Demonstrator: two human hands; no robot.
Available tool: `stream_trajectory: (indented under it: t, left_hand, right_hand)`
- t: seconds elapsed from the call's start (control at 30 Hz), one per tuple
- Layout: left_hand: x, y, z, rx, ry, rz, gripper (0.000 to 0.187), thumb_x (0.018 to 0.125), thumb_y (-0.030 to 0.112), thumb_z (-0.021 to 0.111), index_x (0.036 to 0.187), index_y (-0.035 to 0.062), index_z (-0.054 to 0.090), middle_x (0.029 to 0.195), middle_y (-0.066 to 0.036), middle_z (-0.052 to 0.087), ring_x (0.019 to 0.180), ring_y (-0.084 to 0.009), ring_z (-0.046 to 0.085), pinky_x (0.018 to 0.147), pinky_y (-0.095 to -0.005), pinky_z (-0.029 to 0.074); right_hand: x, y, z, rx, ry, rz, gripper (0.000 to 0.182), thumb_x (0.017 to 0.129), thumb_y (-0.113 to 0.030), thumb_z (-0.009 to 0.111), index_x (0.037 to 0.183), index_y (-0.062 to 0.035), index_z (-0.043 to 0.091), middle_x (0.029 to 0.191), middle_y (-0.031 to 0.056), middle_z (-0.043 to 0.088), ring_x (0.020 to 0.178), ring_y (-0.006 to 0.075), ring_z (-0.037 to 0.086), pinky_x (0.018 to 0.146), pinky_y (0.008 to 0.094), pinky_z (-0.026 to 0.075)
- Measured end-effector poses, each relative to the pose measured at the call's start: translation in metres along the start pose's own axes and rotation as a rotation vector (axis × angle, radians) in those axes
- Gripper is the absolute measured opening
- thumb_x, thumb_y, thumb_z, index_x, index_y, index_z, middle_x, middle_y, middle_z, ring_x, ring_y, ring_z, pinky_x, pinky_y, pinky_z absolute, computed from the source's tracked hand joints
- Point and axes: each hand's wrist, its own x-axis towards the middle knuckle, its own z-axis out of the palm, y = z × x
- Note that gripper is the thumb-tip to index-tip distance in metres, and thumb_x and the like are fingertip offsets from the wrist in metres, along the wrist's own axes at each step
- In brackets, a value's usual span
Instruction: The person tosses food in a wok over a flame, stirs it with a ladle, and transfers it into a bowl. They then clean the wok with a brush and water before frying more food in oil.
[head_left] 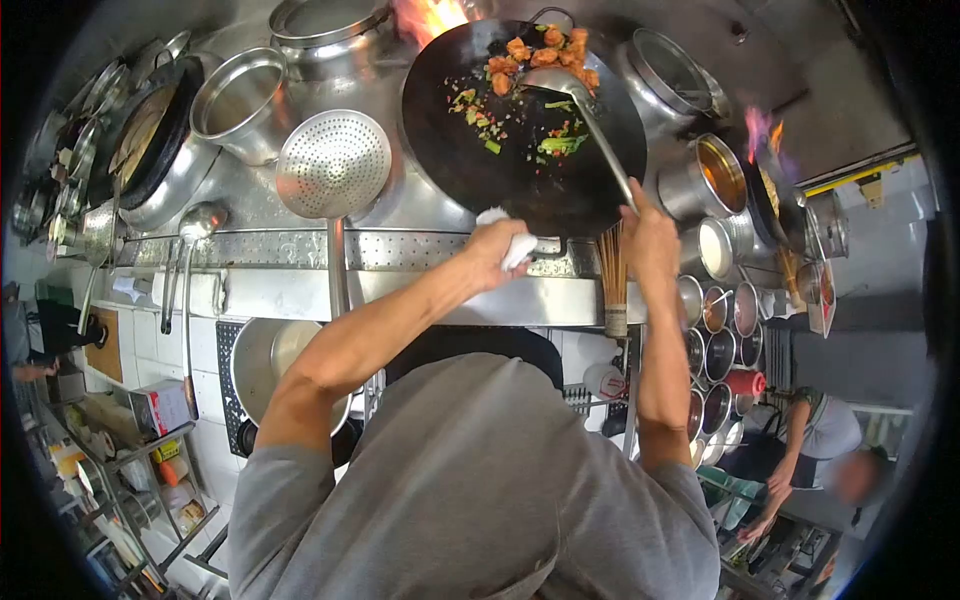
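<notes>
A large black wok (540,190) sits over the stove, tilted, with flame (430,18) at its far left rim. My left hand (492,255) is closed around a folded white cloth (518,248) at the wok's near edge. In my right hand (650,240) is the handle of a steel ladle (603,140). The ladle's bowl lies among orange-brown fried pieces (560,50) at the far side of the wok. Chopped green and red bits (480,120) are scattered over the wok's left and middle, and green stalks (563,145) lie nearer its centre.
A perforated strainer (335,165) lies left of the wok, near a steel pot (240,105). On the right stand a pot of orange liquid (718,172), a bamboo brush (613,285) and several seasoning containers (715,310). A second flame (762,132) burns there. Another person (810,450) stands at the far right.
</notes>
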Motion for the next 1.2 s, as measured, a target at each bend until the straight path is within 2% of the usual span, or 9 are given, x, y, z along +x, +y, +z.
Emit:
stream_trajectory:
  t: [0.13,0.37,0.47,0.53,0.63,0.73,0.8,0.97,1.2]
  left_hand:
    - [0.042,0.033,0.003,-0.174,-0.078,0.000,0.016,0.085,0.022,0.055,0.078,0.0078,0.051,0.062,-0.006,0.048,0.051,-0.0163,0.049,0.036,-0.0257,0.036]
    - [-0.001,0.051,0.042,-0.167,0.022,-0.118,0.019,0.090,0.025,0.049,0.085,0.0063,0.053,0.068,-0.008,0.050,0.057,-0.0159,0.049,0.039,-0.0240,0.036]
    - [0.031,0.060,0.030,-0.207,-0.057,-0.147,0.019,0.090,0.025,0.049,0.086,0.0061,0.053,0.070,-0.008,0.051,0.058,-0.0160,0.050,0.041,-0.0241,0.038]
    - [0.054,0.055,0.020,-0.208,-0.042,-0.100,0.017,0.089,0.023,0.050,0.086,0.0065,0.053,0.069,-0.007,0.052,0.058,-0.0160,0.052,0.041,-0.0244,0.039]
    - [0.036,0.021,0.008,-0.152,-0.012,0.017,0.013,0.087,0.022,0.053,0.086,0.0084,0.053,0.068,-0.007,0.053,0.056,-0.0168,0.053,0.039,-0.0260,0.039]
    - [0.021,0.002,-0.007,-0.067,-0.076,0.033,0.014,0.087,0.023,0.054,0.089,0.0094,0.053,0.068,-0.007,0.054,0.052,-0.0182,0.052,0.040,-0.0288,0.044]
    - [0.013,0.022,0.009,-0.133,0.061,0.023,0.018,0.088,0.025,0.054,0.091,0.0076,0.052,0.071,-0.007,0.053,0.056,-0.0194,0.053,0.038,-0.0269,0.039]
    - [0.021,0.051,0.023,-0.241,-0.043,-0.125,0.023,0.089,0.028,0.051,0.088,0.0049,0.052,0.070,-0.010,0.051,0.059,-0.0178,0.051,0.039,-0.0231,0.034]
    - [0.036,0.056,0.023,-0.249,-0.013,-0.173,0.023,0.089,0.028,0.052,0.085,0.0050,0.052,0.068,-0.010,0.051,0.057,-0.0165,0.052,0.039,-0.0232,0.038]
  right_hand:
    - [-0.020,0.013,-0.045,-0.025,-0.138,0.015,0.038,0.087,-0.018,0.058,0.124,-0.0176,0.056,0.099,0.0225,0.063,0.092,0.0410,0.060,0.077,0.0480,0.048]
    - [-0.043,0.022,-0.084,-0.025,-0.274,-0.034,0.037,0.086,-0.018,0.059,0.123,-0.0174,0.058,0.101,0.0233,0.063,0.096,0.0400,0.059,0.081,0.0454,0.048]
    - [-0.026,0.001,-0.067,-0.089,-0.280,0.003,0.037,0.086,-0.019,0.059,0.123,-0.0193,0.058,0.101,0.0228,0.063,0.095,0.0405,0.060,0.081,0.0470,0.048]
    - [-0.009,-0.004,-0.037,-0.156,-0.205,-0.050,0.038,0.088,-0.024,0.056,0.125,-0.0197,0.056,0.091,0.0196,0.066,0.083,0.0390,0.063,0.074,0.0477,0.050]
    - [0.008,0.000,0.004,-0.051,-0.093,-0.035,0.039,0.088,-0.023,0.056,0.127,-0.0207,0.054,0.089,0.0193,0.065,0.082,0.0386,0.064,0.073,0.0486,0.051]
    - [-0.004,0.009,-0.010,-0.030,-0.062,-0.037,0.040,0.088,-0.022,0.056,0.128,-0.0209,0.054,0.089,0.0198,0.065,0.082,0.0390,0.063,0.072,0.0493,0.051]
    - [-0.014,0.021,-0.030,-0.042,-0.135,0.003,0.040,0.086,-0.019,0.059,0.126,-0.0204,0.056,0.091,0.0206,0.065,0.084,0.0387,0.063,0.073,0.0484,0.050]
    - [-0.031,0.032,-0.068,-0.050,-0.176,-0.048,0.037,0.083,-0.015,0.061,0.120,-0.0195,0.060,0.096,0.0199,0.065,0.088,0.0376,0.062,0.077,0.0466,0.049]
    - [-0.001,-0.001,-0.032,-0.094,-0.184,-0.010,0.038,0.083,-0.014,0.060,0.121,-0.0182,0.060,0.093,0.0206,0.065,0.088,0.0388,0.062,0.077,0.0475,0.048]
